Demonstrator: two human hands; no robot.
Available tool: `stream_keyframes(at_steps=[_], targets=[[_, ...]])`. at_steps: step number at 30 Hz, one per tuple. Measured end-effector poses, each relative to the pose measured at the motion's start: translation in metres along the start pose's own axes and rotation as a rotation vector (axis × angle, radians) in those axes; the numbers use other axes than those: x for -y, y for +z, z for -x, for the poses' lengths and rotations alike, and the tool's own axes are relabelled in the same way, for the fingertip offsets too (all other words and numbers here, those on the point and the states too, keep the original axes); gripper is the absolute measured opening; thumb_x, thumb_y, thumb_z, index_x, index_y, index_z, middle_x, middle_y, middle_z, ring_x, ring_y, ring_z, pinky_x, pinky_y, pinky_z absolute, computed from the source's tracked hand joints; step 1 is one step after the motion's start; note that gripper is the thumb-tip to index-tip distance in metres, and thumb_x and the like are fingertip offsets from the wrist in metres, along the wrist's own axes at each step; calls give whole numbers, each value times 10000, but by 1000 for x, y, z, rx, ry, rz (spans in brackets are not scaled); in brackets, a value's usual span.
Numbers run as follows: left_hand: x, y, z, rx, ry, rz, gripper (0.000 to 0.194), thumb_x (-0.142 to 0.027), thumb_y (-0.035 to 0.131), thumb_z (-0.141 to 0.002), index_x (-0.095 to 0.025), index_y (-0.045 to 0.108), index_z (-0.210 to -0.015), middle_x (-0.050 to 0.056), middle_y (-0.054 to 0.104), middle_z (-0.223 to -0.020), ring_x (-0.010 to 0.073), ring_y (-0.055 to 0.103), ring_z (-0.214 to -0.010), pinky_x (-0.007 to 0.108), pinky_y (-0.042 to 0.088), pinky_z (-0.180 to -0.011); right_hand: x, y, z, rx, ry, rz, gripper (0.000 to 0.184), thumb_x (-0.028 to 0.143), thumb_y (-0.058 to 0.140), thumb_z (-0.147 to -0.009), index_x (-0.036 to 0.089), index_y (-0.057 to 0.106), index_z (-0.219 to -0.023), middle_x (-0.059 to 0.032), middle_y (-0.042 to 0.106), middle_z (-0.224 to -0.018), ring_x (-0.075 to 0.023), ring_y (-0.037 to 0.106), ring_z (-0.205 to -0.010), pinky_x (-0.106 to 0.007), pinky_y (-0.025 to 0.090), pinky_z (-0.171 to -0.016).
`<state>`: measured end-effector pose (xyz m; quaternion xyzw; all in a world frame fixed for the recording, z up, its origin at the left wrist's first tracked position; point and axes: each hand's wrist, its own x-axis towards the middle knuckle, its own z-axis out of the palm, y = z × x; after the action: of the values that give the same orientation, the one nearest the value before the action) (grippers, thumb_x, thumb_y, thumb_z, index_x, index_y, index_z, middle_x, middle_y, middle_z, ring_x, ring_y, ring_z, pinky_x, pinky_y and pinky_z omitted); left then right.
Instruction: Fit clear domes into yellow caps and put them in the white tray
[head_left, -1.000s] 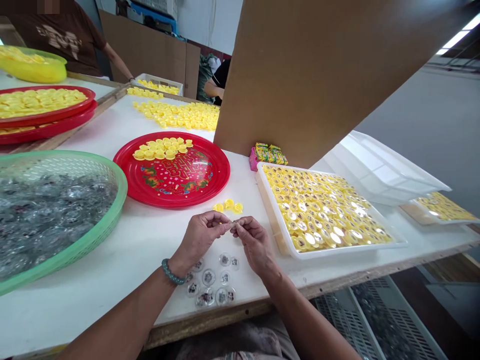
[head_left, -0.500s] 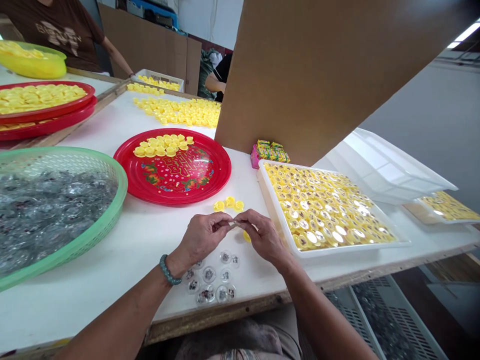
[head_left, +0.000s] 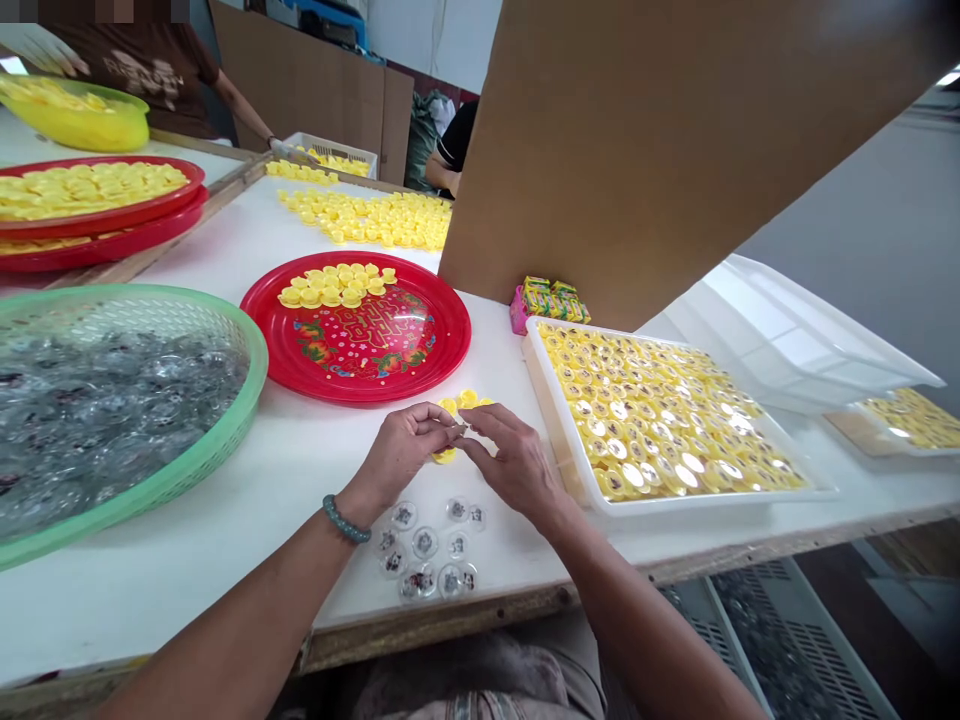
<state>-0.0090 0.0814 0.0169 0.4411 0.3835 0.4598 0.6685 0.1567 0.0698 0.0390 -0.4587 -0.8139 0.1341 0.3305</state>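
My left hand (head_left: 401,450) pinches a tiny thing between thumb and forefinger, too small to name. My right hand (head_left: 514,460) meets it from the other side, thumb and forefinger at the same thing. Just beneath the fingertips a yellow cup-shaped piece (head_left: 445,456) shows in part. Several more yellow pieces (head_left: 469,398) lie right behind my hands, partly covered by them. Nearer to me, clear round discs (head_left: 425,543) with small dark printed pictures are spread on the white table (head_left: 337,450).
A green basket (head_left: 251,400) of clear discs stands left, a red tray (head_left: 442,350) with yellow pieces beyond. On the right is a white tray (head_left: 534,400) full of yellow pieces with pictures, beside a leaning cardboard sheet (head_left: 600,150). Co-workers sit across the table.
My hands have shifted a little left and away from me, and my right fingers have straightened somewhat. A co-worker's gloved hand has appeared above the yellow basin. The view has shifted slightly.
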Motion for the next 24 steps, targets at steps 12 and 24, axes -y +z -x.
stream_keyframes(at_steps=[12, 24], targets=[[7, -5, -7, -63, -92, -63, 289, -337, 739, -618, -110, 625, -756, 63, 647, -734, 157, 589, -665, 260, 466, -630, -8, 12, 5, 131, 96, -73, 294, 241, 572, -818, 206, 610, -1108, -54, 641, -937, -127, 595, -712, -235, 466, -629], [10, -1, -3, -87, 160, -1105, 169, -197, 529, -784, -203, 625, -923, 37, 660, -786, 221, 597, -734, 295, 406, -638, -11, 4, 32, 40, 264, 45, 235, 227, 625, -767, 195, 639, -999, -39, 636, -844, -130, 577, -664, -245, 462, -621]])
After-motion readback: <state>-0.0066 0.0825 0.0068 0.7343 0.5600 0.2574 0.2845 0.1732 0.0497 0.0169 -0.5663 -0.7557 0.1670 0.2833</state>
